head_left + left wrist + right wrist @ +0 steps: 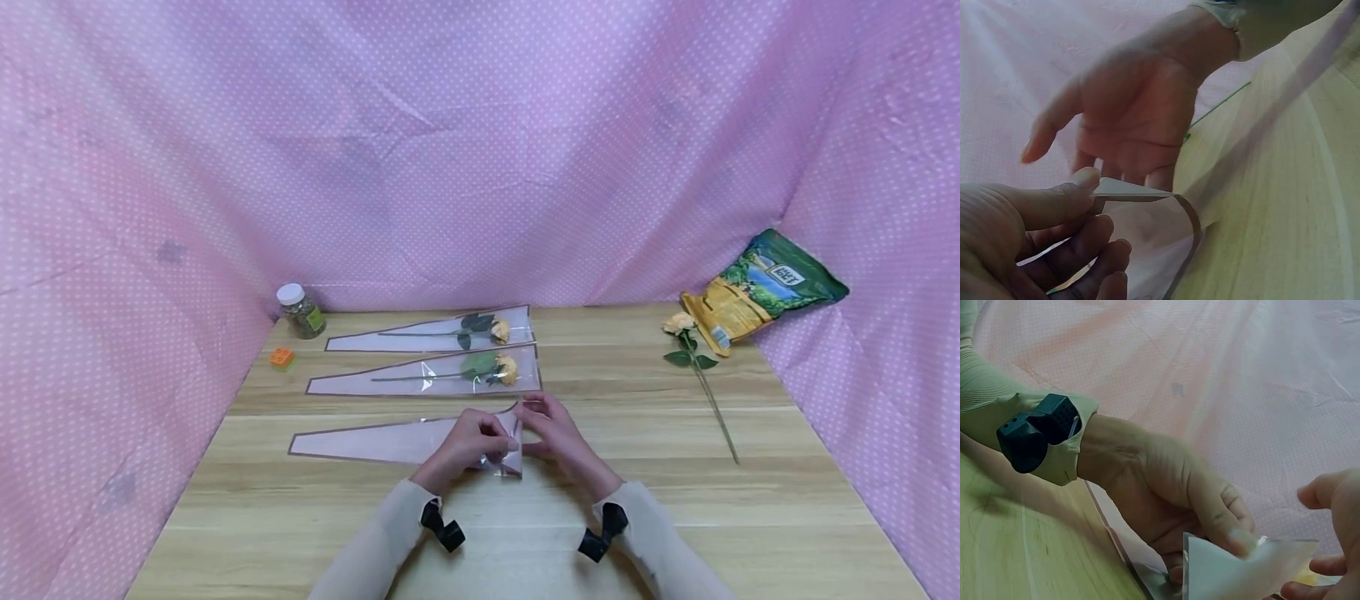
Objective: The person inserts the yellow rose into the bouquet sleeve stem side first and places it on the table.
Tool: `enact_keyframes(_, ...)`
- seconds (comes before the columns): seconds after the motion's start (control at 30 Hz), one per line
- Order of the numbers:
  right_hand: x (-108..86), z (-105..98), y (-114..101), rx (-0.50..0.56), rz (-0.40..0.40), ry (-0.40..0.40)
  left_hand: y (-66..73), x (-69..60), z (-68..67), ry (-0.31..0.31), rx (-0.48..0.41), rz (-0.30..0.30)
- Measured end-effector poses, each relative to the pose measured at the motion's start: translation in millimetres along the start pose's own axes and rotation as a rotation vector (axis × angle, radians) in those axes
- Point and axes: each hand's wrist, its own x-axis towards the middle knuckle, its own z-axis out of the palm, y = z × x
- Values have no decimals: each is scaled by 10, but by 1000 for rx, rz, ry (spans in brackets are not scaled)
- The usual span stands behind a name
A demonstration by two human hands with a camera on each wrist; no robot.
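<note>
resting in left grip (465, 443): wrapper edge (1135, 199)

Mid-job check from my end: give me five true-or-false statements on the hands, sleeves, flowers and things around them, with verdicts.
1. The left hand pinches the wide end of the nearest sleeve. True.
2. The middle sleeve has no flower in it. False: a yellow flower lies inside.
3. The right hand holds the loose flower. False: that hand is at the nearest sleeve; the loose flower lies on the table.
4. The orange block lies in front of the jar. True.
5. The bag is left of the jar. False: it is far to the right.
</note>
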Motion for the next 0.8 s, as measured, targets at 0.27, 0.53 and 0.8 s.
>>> enact_keyframes(0.27,43,76,3,-30,-5,55,-23,20,21,-13,-32,18)
enact_keyframes(0.53,53,78,28,-36,-18,106,-38,25,20,10,-22,60)
enact_keyframes(0.8,97,67,66,-45,-14,137,-41,15,40,13,-33,69)
